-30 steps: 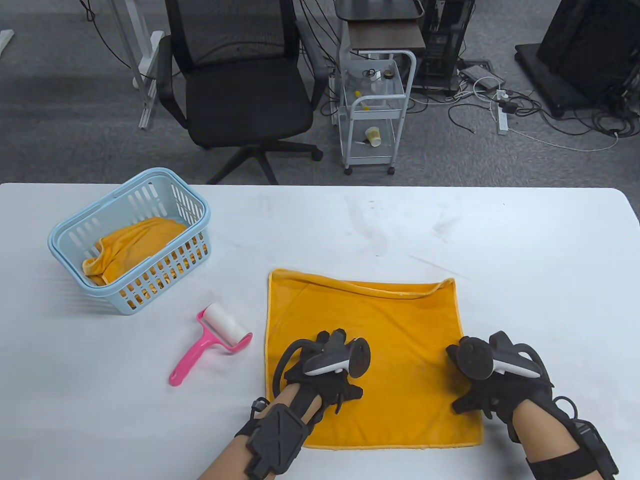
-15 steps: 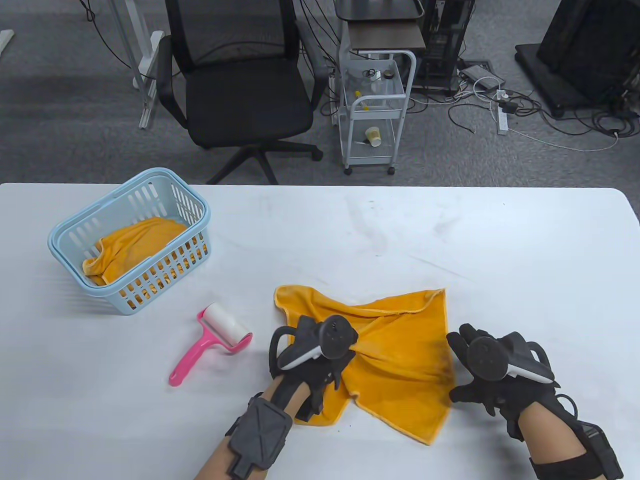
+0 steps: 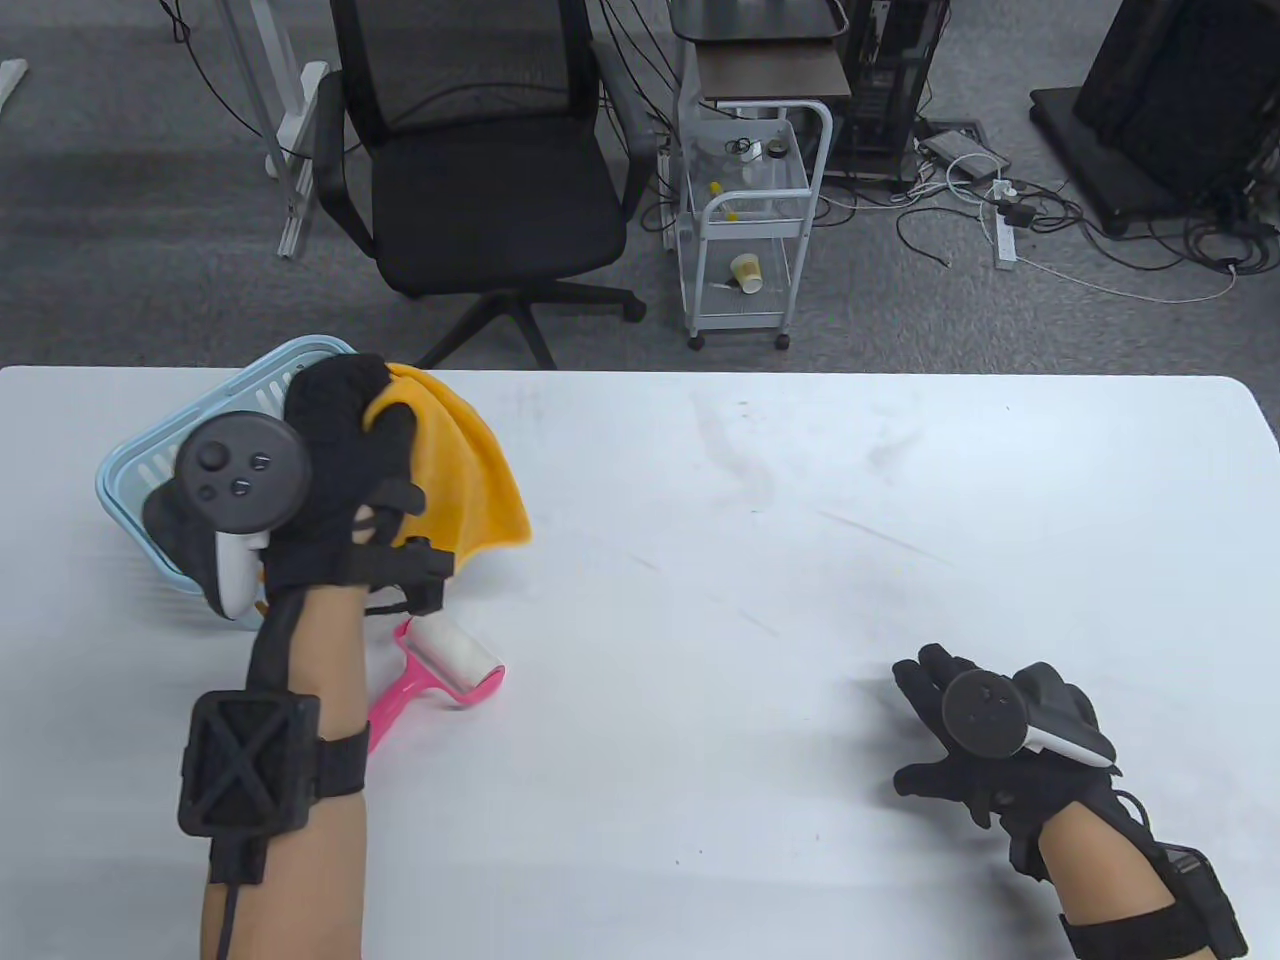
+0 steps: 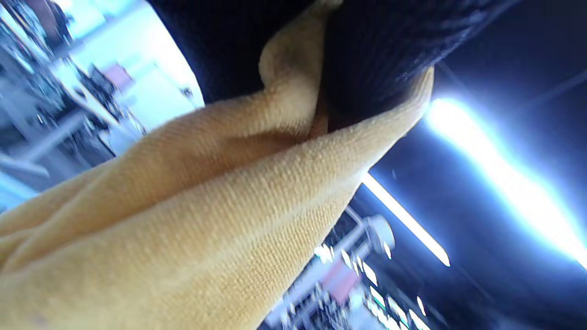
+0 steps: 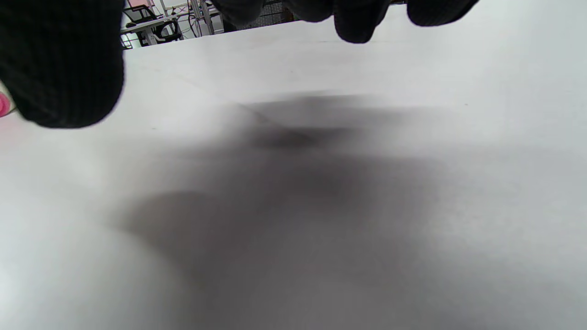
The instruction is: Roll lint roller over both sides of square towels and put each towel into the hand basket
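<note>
My left hand (image 3: 335,440) is raised over the light blue hand basket (image 3: 125,468) at the table's left and grips a bunched orange square towel (image 3: 470,470), which hangs down to its right. In the left wrist view the orange towel (image 4: 206,220) fills the frame, pinched between dark gloved fingers (image 4: 367,59). The basket's inside is hidden behind the hand. The pink lint roller (image 3: 440,670) lies on the table just below that hand, partly covered by my forearm. My right hand (image 3: 940,700) hovers low over the bare white table (image 3: 700,600) at the lower right, fingers spread, holding nothing.
A black office chair (image 3: 480,170) and a small white cart (image 3: 750,220) stand on the floor beyond the table's far edge. Cables and dark equipment lie at the back right. In the right wrist view the white tabletop (image 5: 293,206) shows only my hand's shadow.
My left hand gathered the flat orange towel, lifted it off the table and carried it up and left to above the basket. My right hand let the towel go and stayed in place.
</note>
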A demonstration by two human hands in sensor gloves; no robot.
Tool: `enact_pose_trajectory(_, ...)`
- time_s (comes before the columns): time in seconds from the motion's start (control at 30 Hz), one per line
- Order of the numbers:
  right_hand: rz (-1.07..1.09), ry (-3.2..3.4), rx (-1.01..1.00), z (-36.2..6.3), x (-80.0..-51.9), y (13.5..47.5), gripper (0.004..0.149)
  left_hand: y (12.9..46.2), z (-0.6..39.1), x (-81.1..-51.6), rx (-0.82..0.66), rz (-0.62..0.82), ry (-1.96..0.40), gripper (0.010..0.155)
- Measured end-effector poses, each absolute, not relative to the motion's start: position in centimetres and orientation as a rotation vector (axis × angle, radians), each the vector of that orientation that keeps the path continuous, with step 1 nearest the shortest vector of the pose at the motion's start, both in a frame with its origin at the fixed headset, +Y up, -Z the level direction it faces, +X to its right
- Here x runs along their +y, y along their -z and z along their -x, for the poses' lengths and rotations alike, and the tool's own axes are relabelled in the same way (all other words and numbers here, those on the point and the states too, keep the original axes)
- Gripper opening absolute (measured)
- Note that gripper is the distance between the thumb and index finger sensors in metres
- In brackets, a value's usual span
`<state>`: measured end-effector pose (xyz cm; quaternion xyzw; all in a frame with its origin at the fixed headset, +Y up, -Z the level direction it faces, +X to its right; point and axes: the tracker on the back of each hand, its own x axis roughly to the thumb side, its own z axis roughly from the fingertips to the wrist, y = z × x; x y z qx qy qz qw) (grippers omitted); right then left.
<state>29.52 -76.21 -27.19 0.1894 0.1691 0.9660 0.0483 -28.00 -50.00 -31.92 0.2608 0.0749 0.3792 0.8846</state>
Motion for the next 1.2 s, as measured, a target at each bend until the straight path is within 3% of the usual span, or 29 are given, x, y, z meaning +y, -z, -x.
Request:
enact_pose_trajectory(0.13,-0.579,-2.937,0.528,-29.5,-76.2,27.2,0.103,32.7,31.7,-49.7,0.269,-0.637,-0.704,0.04)
enact_pose_trajectory(0.23,-0.574,-2.937,0.54,-29.4,-76.3,27.1,0.103,34.4,34.3,-51.7,0.375,-0.639,-0.66,0.04)
enact_pose_trajectory(0.5,-0.56,-2.942,0.578,-29.1,-76.6,27.2,0.103,39.0,37.9,-61.3,0.524,-0.329,-0.576,0.045)
enact_pose_trajectory(0.57,-0.556,-2.945,0.581,-29.1,-76.6,27.3,0.102,39.5,38.0,-62.6,0.474,-0.188,-0.574,0.052)
enact_pose_trajectory(0.63,-0.553,-2.943,0.577,-29.1,-76.5,27.3,0.102,39.5,37.8,-62.9,0.418,-0.165,-0.59,0.052)
enact_pose_trajectory(0.87,-0.537,-2.937,0.571,-29.2,-76.5,27.4,0.101,37.1,32.6,-60.1,0.234,-0.172,-0.467,0.06)
enact_pose_trajectory(1.03,-0.523,-2.943,0.521,-29.3,-76.4,27.5,0.099,33.5,25.6,-57.2,0.076,-0.195,-0.403,0.064)
enact_pose_trajectory(1.2,-0.517,-2.948,0.479,-29.3,-76.3,27.5,0.098,29.9,18.2,-57.0,-0.078,-0.198,-0.346,0.066)
